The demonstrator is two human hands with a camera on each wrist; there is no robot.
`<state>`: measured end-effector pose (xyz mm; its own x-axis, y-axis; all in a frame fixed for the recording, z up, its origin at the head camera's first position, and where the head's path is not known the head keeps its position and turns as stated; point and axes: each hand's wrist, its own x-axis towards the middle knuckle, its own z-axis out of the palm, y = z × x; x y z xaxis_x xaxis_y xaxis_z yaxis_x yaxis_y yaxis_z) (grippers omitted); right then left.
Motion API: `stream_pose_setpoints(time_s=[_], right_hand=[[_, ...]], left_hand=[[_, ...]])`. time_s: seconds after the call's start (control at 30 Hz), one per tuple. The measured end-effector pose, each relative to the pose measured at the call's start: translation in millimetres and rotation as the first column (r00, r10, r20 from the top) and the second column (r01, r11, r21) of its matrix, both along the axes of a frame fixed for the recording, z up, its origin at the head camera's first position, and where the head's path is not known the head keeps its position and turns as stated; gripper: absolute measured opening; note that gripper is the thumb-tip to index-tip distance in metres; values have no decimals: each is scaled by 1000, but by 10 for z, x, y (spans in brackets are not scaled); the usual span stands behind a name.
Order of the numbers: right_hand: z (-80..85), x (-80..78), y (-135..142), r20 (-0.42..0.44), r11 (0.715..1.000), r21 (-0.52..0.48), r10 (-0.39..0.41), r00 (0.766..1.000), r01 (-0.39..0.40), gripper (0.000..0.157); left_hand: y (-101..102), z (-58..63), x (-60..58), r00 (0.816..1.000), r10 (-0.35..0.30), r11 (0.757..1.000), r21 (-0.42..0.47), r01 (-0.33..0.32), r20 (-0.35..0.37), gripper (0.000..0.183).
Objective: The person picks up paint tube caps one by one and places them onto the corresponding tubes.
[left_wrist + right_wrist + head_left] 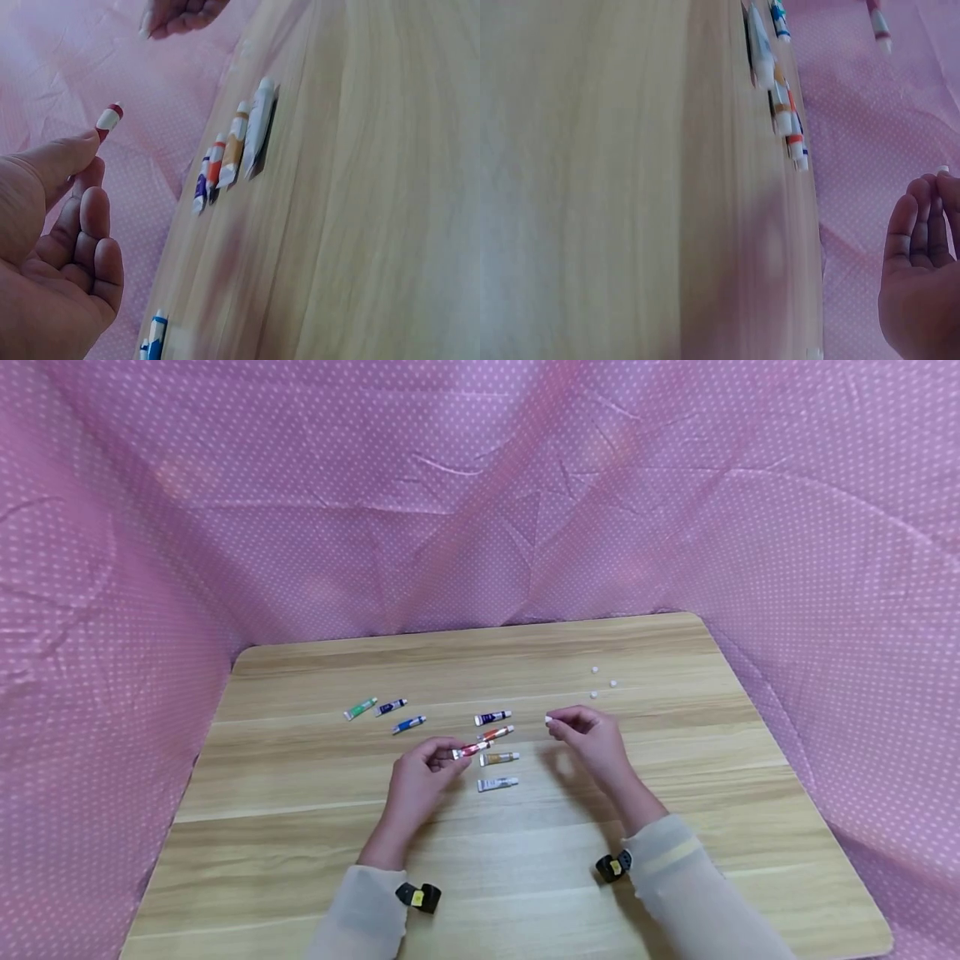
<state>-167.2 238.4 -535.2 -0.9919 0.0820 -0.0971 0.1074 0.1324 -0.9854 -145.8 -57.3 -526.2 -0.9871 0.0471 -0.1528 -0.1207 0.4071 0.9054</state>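
Note:
A small red paint tube (472, 749) is pinched between thumb and fingers of my left hand (418, 781), above the table. Its narrow nozzle end (118, 104) shows bare in the left wrist view. My right hand (596, 747) pinches a tiny white cap (548, 719), apart from the tube. Beneath and beside the held tube lie a purple tube (492, 718), an orange tube (496, 733), an ochre tube (499, 758) and a whitish tube (498, 784), roughly in a column. The red tube partly covers the orange one in the head view.
Left of the column lie a green tube (361, 708), a dark violet tube (391, 707) and a blue tube (408, 725). Three loose white caps (593, 695) sit beyond my right hand. Pink dotted cloth (480, 552) surrounds the wooden table (540, 877) at the back and sides.

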Motion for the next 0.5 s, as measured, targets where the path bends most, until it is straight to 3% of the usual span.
stream_pose_setpoints(time_s=[0.27,0.5], right_hand=[[-84,50,-99,-14,999,-2,52,999,-52,23],[-133,132,-174,-15,993,63,106,994,-105,18]], left_hand=[[170,-35,98,1000,-9,1000,0,9,-15,21],[287,-25,184,1000,2,1000,-2,-2,-18,21]])
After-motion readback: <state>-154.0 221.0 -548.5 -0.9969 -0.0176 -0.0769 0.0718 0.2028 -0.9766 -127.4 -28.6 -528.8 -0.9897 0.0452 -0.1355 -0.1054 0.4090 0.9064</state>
